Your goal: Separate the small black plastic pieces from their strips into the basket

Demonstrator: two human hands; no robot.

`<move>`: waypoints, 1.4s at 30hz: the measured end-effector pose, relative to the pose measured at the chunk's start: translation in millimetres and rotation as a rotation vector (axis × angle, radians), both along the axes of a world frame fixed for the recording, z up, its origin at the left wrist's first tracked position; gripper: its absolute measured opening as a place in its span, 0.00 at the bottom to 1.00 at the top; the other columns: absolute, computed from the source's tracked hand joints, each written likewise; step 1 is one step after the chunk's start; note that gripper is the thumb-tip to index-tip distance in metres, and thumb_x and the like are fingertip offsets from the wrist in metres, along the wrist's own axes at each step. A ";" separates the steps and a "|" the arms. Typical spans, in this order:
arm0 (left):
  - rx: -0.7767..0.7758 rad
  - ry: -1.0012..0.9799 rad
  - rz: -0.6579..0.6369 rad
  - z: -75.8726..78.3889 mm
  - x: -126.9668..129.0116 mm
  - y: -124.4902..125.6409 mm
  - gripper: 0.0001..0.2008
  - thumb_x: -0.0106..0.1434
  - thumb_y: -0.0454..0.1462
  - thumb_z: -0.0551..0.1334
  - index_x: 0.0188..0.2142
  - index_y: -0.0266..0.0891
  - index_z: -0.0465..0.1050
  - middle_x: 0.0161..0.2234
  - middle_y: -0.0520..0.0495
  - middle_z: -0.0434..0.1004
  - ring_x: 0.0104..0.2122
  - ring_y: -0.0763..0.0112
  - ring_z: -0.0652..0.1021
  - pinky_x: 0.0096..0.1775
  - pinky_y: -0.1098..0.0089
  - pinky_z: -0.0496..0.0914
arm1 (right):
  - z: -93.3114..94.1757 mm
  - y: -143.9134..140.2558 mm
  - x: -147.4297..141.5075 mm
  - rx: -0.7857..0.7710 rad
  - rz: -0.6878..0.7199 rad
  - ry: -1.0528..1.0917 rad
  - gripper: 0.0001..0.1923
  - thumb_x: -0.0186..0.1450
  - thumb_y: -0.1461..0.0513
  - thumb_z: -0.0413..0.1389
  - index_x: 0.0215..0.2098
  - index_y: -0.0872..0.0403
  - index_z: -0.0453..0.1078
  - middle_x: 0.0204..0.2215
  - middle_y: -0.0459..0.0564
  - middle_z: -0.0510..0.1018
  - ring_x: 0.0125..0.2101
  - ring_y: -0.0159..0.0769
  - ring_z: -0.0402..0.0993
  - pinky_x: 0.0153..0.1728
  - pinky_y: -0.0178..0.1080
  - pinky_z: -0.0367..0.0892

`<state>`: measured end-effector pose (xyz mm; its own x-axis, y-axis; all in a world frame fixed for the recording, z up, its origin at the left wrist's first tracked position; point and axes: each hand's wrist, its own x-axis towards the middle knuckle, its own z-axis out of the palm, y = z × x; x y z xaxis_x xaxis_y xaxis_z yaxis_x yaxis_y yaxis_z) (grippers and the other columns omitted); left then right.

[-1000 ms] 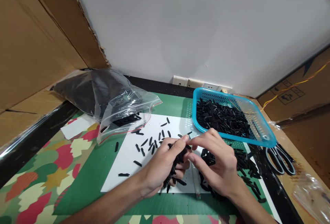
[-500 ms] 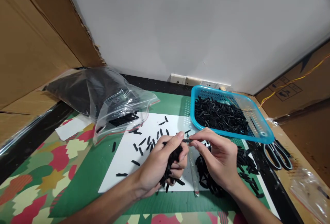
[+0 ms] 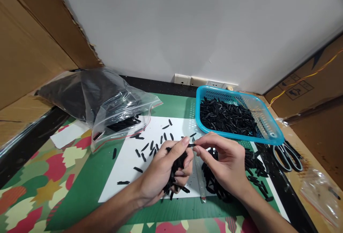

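Observation:
A bunch of short black strips (image 3: 178, 165) fills my left hand (image 3: 163, 168), whose fingers are wrapped round it. One thin black stick (image 3: 191, 145) spans the gap between the left thumb and the fingertips of my right hand (image 3: 225, 158), which pinches its other end. Both hands hang over white paper (image 3: 118, 168) strewn with loose black pieces. Beneath the right hand lies a dark heap of black strips (image 3: 214, 183), partly covered by it. A clear ruler-like strip (image 3: 200, 184) lies between the hands on the paper.
A blue plastic basket (image 3: 278, 138) of black strips stands at the back right. Scissors (image 3: 286, 158) lie beside it. A large clear zip bag (image 3: 107, 97) of black material rests at the back left. Cardboard walls (image 3: 32, 29) flank the table, and wall sockets (image 3: 198, 81) sit behind.
The view has shifted slightly, so everything sits a little further left. Both hands keep the same grip, with the thin stick still between them.

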<state>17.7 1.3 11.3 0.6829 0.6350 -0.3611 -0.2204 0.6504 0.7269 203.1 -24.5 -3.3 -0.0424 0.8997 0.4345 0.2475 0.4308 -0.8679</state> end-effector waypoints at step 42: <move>-0.074 -0.117 -0.033 -7.1 -0.7 -1.7 0.23 0.75 0.51 0.56 0.27 0.40 0.62 0.19 0.59 0.52 0.17 0.80 0.51 0.16 0.80 0.47 | 2.5 1.1 5.0 -0.085 0.131 0.059 0.07 0.73 0.65 0.60 0.46 0.48 0.79 0.39 0.47 0.82 0.39 0.34 0.77 0.34 0.34 0.72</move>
